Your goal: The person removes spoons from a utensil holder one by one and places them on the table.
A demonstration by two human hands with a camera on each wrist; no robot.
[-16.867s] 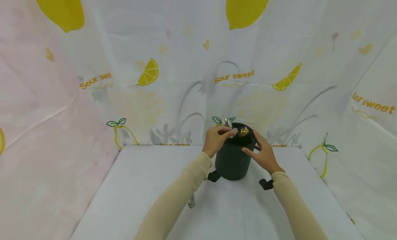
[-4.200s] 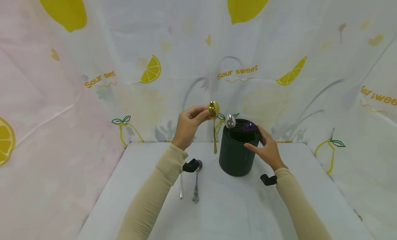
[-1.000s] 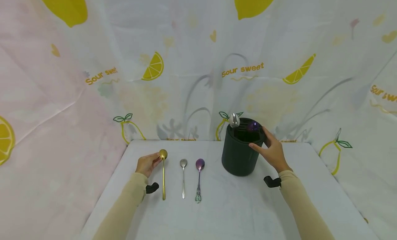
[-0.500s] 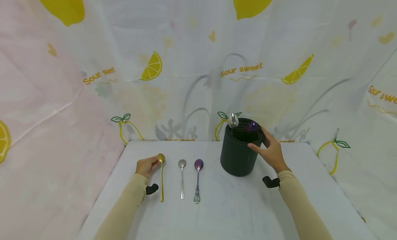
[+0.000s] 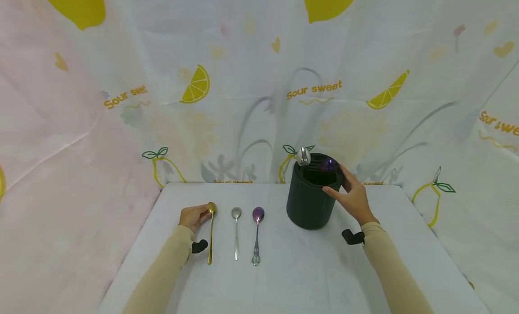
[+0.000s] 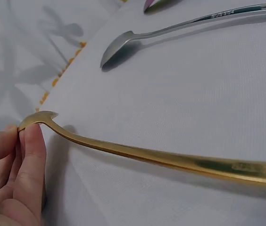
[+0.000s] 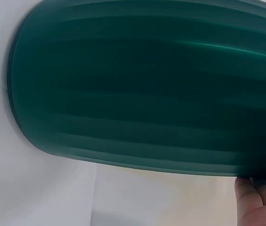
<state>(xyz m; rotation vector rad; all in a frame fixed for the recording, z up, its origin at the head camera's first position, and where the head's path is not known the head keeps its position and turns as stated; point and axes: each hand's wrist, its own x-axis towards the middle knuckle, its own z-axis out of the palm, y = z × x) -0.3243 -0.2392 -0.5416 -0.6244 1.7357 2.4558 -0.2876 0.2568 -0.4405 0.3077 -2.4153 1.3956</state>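
At the left of the row, my left hand (image 5: 193, 216) pinches the bowl of a gold spoon (image 5: 211, 242) between thumb and fingers. In the left wrist view the gold spoon (image 6: 137, 153) has its bowl tipped down, a shadow beside it on the cloth. To its right lie a small silver spoon (image 5: 237, 233) and a purple spoon (image 5: 257, 233) with an ornate handle, bowls pointing away. My right hand (image 5: 352, 197) holds the rim of a dark green utensil holder (image 5: 310, 206), thumb in front, fingers at the far side. Its ribbed wall (image 7: 147, 94) fills the right wrist view.
Inside the holder stand another silver spoon (image 5: 303, 156) and another purple spoon (image 5: 328, 164), bowls up. A white cloth (image 5: 292, 269) covers the table. Behind it hangs a lemon-print curtain (image 5: 243, 125).
The gold spoon, earlier in the holder, was lifted out and carried left to the table by my left hand. Its bowl has since lowered slightly. My right hand stays on the holder.
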